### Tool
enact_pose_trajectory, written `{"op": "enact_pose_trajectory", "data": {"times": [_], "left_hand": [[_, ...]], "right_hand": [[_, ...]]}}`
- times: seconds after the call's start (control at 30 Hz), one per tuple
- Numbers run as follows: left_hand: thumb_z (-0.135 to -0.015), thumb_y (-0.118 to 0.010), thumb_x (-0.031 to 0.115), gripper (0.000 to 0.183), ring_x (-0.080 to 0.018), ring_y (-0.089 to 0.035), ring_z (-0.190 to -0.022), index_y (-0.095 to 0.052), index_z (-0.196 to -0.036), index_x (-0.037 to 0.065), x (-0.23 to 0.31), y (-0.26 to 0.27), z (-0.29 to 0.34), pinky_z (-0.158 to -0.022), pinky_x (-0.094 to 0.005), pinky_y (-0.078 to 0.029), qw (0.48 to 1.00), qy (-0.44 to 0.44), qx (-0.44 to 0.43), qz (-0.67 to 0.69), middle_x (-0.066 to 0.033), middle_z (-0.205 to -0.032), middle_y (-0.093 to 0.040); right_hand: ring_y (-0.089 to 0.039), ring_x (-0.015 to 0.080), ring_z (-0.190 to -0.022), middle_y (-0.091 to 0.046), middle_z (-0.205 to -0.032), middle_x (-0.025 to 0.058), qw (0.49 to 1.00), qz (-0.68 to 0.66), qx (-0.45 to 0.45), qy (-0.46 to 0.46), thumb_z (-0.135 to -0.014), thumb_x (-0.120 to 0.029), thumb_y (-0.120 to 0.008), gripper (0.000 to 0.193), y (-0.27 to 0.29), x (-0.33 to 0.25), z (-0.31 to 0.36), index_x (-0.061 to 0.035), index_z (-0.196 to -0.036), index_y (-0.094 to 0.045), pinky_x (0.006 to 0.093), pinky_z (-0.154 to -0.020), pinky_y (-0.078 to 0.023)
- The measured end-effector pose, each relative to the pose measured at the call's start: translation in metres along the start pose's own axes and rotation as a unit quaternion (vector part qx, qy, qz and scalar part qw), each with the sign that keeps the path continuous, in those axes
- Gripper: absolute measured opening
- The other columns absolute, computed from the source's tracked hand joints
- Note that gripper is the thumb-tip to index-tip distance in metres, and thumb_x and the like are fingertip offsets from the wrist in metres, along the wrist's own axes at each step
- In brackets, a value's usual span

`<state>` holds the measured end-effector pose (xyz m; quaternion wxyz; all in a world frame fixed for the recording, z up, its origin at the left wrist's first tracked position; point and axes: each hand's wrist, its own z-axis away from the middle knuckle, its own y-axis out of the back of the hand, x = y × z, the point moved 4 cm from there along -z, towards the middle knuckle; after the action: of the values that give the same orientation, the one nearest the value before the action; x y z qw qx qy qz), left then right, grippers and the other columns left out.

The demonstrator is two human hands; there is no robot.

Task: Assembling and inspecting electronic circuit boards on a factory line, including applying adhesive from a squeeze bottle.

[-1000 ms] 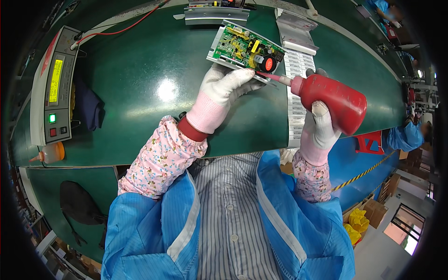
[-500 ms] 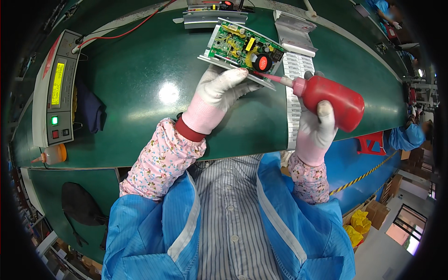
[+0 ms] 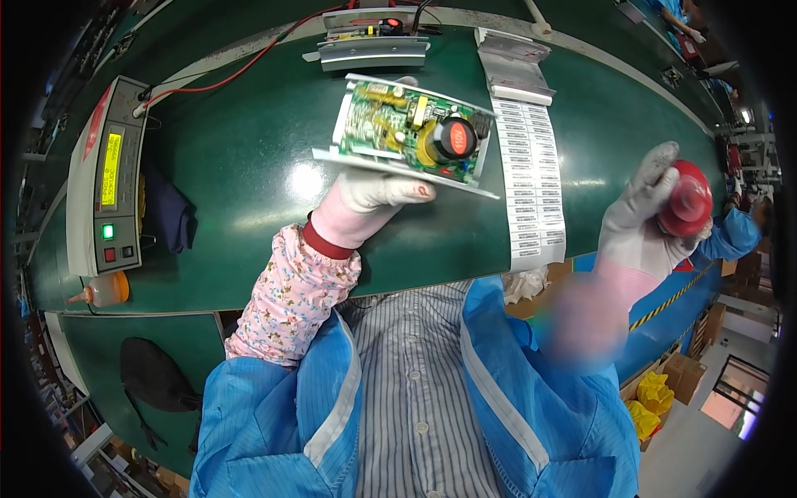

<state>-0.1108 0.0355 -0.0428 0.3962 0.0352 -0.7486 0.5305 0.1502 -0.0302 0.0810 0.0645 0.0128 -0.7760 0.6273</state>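
Head view: a green circuit board in a metal frame is held above the middle of the bench, its near edge grasped by the gloved left hand. Well apart at the right, the gloved right hand is wrapped around a red bottle. Between them lies a label sheet, a metal bracket at its far end. Left, a tester with a lit yellow display stands beside a dark cloth; an orange-and-clear bottle lies at its near end.
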Motion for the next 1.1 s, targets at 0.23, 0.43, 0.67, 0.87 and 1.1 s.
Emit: {"op": "enact_pose_trajectory", "data": {"times": [0.23, 0.43, 0.67, 0.87, 1.1], "left_hand": [[-0.064, -0.085, -0.012, 0.106, -0.0283, -0.056, -0.131, -0.036, -0.155, 0.012, 0.004, -0.017, -0.020, -0.113, -0.0423, -0.046, 0.993, -0.081, 0.029, -0.076, -0.0099, -0.146, -0.055], [-0.063, -0.078, -0.020, 0.114, -0.0302, -0.058, -0.130, -0.027, -0.159, 0.015, -0.001, -0.023, -0.026, -0.110, -0.0434, -0.050, 0.997, -0.055, 0.002, -0.063, -0.0117, -0.150, -0.051], [-0.072, -0.074, -0.021, 0.082, -0.0268, -0.065, -0.119, -0.049, -0.145, 0.007, 0.001, -0.029, -0.019, -0.099, -0.0359, -0.057, 0.999, -0.044, 0.013, 0.002, -0.0120, -0.137, -0.062], [-0.078, -0.069, -0.022, 0.055, -0.0239, -0.069, -0.111, -0.064, -0.128, 0.001, -0.010, -0.014, -0.009, -0.092, -0.0295, -0.060, 0.996, 0.050, 0.020, 0.071, -0.0131, -0.125, -0.069], [-0.078, -0.067, -0.022, 0.058, -0.0249, -0.068, -0.113, -0.061, -0.131, 0.001, -0.005, -0.027, -0.019, -0.096, -0.0319, -0.059, 0.998, -0.050, -0.008, 0.021, -0.0139, -0.127, -0.068]], "right_hand": [[-0.049, 0.0451, -0.133, -0.048, -0.142, 0.0270, 0.776, 0.583, 0.002, 0.239, -0.083, -0.014, -0.074, 0.068, 0.031, 0.003, 0.002, -0.0023, -0.141, -0.041, 0.0582, -0.116, -0.039], [-0.050, 0.0464, -0.132, -0.048, -0.142, 0.0273, 0.730, 0.642, -0.041, 0.233, -0.081, -0.014, -0.075, 0.069, 0.037, 0.007, -0.010, -0.0045, -0.141, -0.042, 0.0584, -0.110, -0.042], [-0.050, 0.0478, -0.131, -0.047, -0.142, 0.0279, 0.712, 0.656, -0.054, 0.244, -0.080, -0.014, -0.074, 0.067, 0.043, 0.002, -0.012, -0.0069, -0.140, -0.043, 0.0602, -0.109, -0.042], [-0.061, 0.0422, -0.121, -0.064, -0.122, 0.0167, 0.736, 0.611, -0.066, 0.284, -0.073, 0.003, -0.075, 0.068, 0.034, 0.004, -0.009, -0.0076, -0.136, -0.051, 0.0509, -0.096, -0.056], [-0.048, 0.0470, -0.133, -0.045, -0.144, 0.0271, 0.726, 0.652, 0.000, 0.217, -0.080, -0.013, -0.074, 0.070, 0.038, -0.005, -0.015, -0.0082, -0.141, -0.041, 0.0590, -0.108, -0.044]]}}
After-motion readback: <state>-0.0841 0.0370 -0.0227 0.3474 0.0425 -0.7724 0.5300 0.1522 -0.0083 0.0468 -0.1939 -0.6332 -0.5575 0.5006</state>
